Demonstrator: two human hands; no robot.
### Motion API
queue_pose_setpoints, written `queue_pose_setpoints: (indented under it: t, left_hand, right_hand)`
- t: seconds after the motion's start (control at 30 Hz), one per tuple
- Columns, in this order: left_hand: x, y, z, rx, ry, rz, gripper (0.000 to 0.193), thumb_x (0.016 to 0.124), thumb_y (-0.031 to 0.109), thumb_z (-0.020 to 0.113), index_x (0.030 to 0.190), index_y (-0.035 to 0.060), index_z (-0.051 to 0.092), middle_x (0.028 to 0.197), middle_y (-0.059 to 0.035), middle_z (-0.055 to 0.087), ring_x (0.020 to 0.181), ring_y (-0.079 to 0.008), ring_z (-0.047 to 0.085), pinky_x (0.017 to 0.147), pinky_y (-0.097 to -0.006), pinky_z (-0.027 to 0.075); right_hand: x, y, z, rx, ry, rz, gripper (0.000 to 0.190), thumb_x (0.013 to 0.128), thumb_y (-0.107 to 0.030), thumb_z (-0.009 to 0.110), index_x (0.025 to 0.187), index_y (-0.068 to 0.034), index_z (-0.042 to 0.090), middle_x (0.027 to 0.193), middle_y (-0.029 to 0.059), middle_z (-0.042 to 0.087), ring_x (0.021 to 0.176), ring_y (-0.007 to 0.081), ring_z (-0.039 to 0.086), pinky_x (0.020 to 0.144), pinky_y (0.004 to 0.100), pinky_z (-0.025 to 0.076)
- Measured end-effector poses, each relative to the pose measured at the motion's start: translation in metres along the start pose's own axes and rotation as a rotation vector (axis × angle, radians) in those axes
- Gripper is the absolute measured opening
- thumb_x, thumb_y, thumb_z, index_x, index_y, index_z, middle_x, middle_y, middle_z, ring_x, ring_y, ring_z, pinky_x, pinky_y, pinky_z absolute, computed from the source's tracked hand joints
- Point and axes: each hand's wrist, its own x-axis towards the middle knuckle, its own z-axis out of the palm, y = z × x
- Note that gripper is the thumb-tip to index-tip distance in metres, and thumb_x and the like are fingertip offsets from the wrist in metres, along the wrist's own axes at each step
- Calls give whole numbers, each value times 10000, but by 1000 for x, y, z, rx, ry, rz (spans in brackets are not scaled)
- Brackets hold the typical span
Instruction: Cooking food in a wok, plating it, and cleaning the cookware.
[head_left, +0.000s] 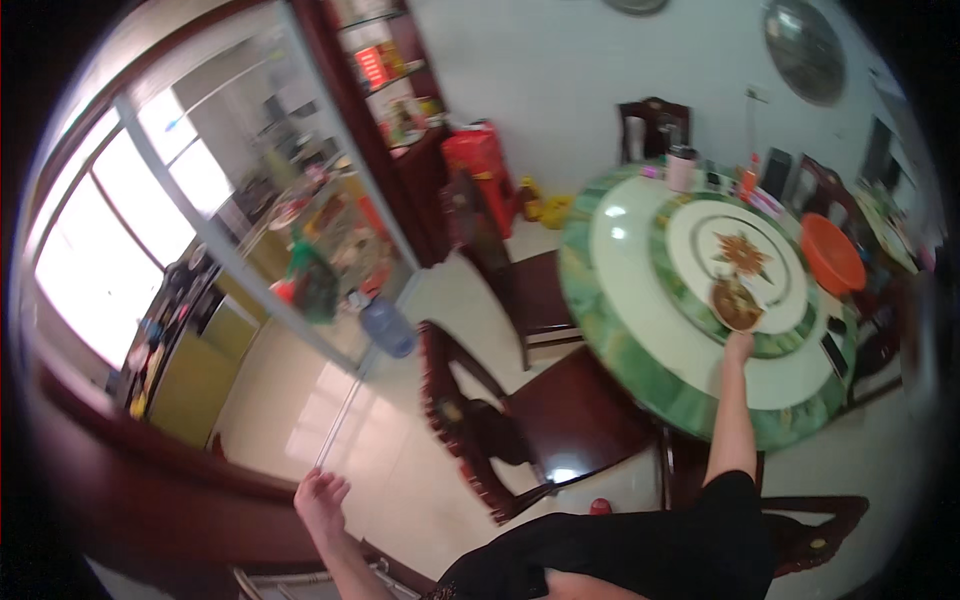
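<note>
My right hand (739, 347) reaches over the round table (626, 300) and grips the near rim of a brown bowl (737, 304) with food in it. The bowl is over the edge of the raised turntable (679, 304), which has a flower pattern (742, 253) at its middle. Whether the bowl rests on the turntable or is lifted, I cannot tell. My left hand (322, 504) hangs far to the left above the tiled floor, away from the table. Its fingers are loosely curled, with nothing visible in them.
Dark wooden chairs (577, 416) stand close around the table. An orange basin (831, 255), a pink tumbler (681, 169) and a phone (832, 354) are near the table's rim. Leftward, a glass sliding door (202, 225) borders a kitchen, with a blue water jug (386, 326) by its track.
</note>
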Motion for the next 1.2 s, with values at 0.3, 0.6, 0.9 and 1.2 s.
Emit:
queue_pose_setpoints:
  t: [0.3, 0.6, 0.9, 1.2]
  left_hand:
    - [77, 6, -142, -68, 60, -59, 189, 849, 55, 444, 1013, -19, 501, 731, -143, 600, 615, -287, 644, 538, -402, 576]
    - [157, 28, -204, -226, 54, -43, 200, 853, 74, 460, 1012, -23, 531, 772, -157, 619, 676, -305, 650, 607, -436, 571]
    - [296, 87, -276, -208, 238, 34, 206, 854, 76, 460, 1016, -21, 544, 790, -163, 623, 677, -296, 650, 607, -433, 572]
    - [398, 122, -356, -242, 568, 47, 184, 856, 81, 457, 977, -19, 554, 761, -150, 614, 654, -301, 638, 586, -437, 562]
  right_hand:
    - [-250, -258, 16, 556, -626, -114, 355, 892, -90, 442, 1223, 22, 500, 1110, 98, 548, 853, 164, 556, 651, 280, 481]
    - [-510, -445, 126, 390, -1287, -548, 288, 866, -106, 473, 1123, 1, 547, 1005, 40, 570, 785, 122, 567, 613, 255, 482]
    - [-755, -508, 308, 135, -1837, -765, 263, 825, -118, 491, 1022, 4, 614, 857, 62, 621, 719, 133, 604, 594, 274, 497]
    - [-1097, -525, 385, -130, -2704, -1226, 313, 859, -148, 499, 1104, 18, 599, 952, 183, 654, 853, 226, 634, 766, 350, 504]
